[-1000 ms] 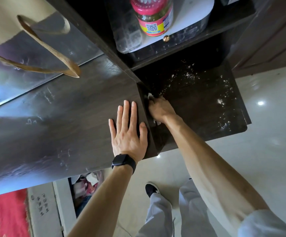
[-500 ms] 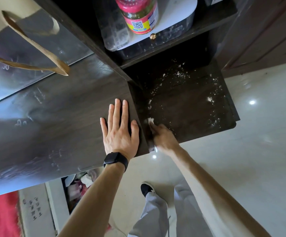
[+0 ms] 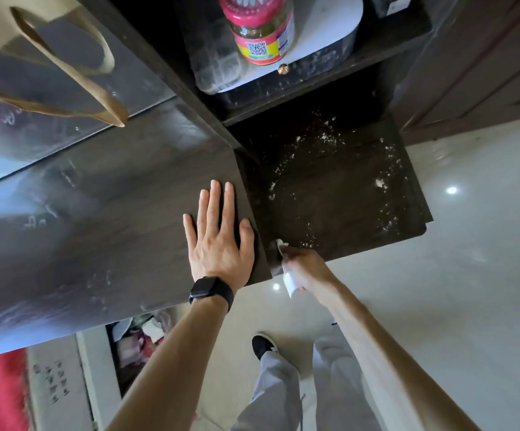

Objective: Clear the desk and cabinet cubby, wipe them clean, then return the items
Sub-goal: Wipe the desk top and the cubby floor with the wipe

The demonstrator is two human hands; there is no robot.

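**Tissue at the cubby's near left corner**

Above the cubby (image 3: 339, 194), a shelf (image 3: 314, 85) carries a pink-lidded jar (image 3: 260, 32), a clear plastic box (image 3: 212, 57) and a white tray (image 3: 330, 20). Left of the cubby lies the dark desk (image 3: 112, 197), with a brown bag handle (image 3: 66, 73) drooping onto its far part. White crumbs (image 3: 380, 182) speckle the cubby's floor, thickest toward its back and right side.

The left hand (image 3: 218, 244), with a black watch (image 3: 210, 290) at the wrist, lies flat on the desk just left of the cubby's side wall. Its fingers are straight and hold nothing.

The right hand (image 3: 307, 267) is at the cubby's near left corner, fingers curled round a white tissue (image 3: 289, 283). One end pokes past the fingertips onto the cubby's floor; the other hangs below the hand.
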